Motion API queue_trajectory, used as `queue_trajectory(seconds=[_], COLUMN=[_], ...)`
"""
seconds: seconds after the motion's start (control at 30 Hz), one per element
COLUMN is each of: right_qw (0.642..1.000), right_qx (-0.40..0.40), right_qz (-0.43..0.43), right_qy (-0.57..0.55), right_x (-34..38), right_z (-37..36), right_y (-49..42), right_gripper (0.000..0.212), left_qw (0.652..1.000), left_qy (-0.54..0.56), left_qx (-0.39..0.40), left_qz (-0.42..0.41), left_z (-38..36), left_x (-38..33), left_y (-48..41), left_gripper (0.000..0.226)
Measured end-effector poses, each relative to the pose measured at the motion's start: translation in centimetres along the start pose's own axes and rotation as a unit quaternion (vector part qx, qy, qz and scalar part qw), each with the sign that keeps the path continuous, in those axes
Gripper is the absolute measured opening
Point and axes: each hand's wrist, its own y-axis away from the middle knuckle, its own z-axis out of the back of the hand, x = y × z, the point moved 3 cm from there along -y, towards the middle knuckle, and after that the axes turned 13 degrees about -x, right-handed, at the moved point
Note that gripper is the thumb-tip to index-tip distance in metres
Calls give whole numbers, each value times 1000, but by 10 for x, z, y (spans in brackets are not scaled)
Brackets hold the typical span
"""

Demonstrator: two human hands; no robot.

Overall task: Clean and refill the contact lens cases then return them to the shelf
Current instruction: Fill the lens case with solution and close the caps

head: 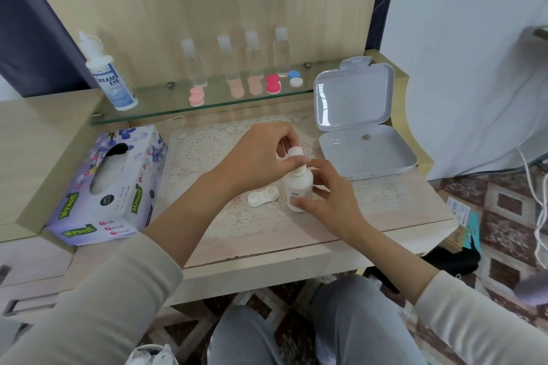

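You are gripping the small white bottle in your right hand while your left hand is pinching its cap, so be turning only the cap and holding the body steady, the white lens case lying just at its nine o'clock.

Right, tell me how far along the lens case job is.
Early or midway, hard to say. One white case lies on the mat. In hand: right hand holds the small bottle, left hand pinches its white cap, so refilling looks imminent. Left: returning that case to the glass shelf, where five coloured cases sit, state unknown.
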Motion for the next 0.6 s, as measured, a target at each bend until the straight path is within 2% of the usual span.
queue_trajectory(seconds=[0.1, 0.23, 0.3, 0.43, 0.53, 0.6], right_qw=[1000, 1000, 1000, 1000, 1000, 1000], right_qx=[0, 4, 2, 3, 5, 3], right_qz=[8, 9, 11, 23, 18, 14], right_qy=[6, 11, 13, 19, 12, 9], right_x=[0, 0, 0, 3, 2, 1], right_z=[-2, -3, -4, -7, -8, -7], right_y=[0, -1, -1, -1, -1, -1], right_gripper=[58, 56, 56, 58, 55, 55], left_qw=[998, 985, 977, 963, 958, 961], left_qy=[-25, -111, -152, -234, -242, -207], left_qx=[-50, -116, -119, -113, -134, -159], left_qz=[25, 64, 87, 73, 80, 89], left_z=[-5, -8, -9, -8, -2, 5], left_x=[2, 1, 2, -2, -3, -2], left_y=[6, 10, 10, 7, 4, 2], left_gripper=[27, 37, 41, 44, 47, 48])
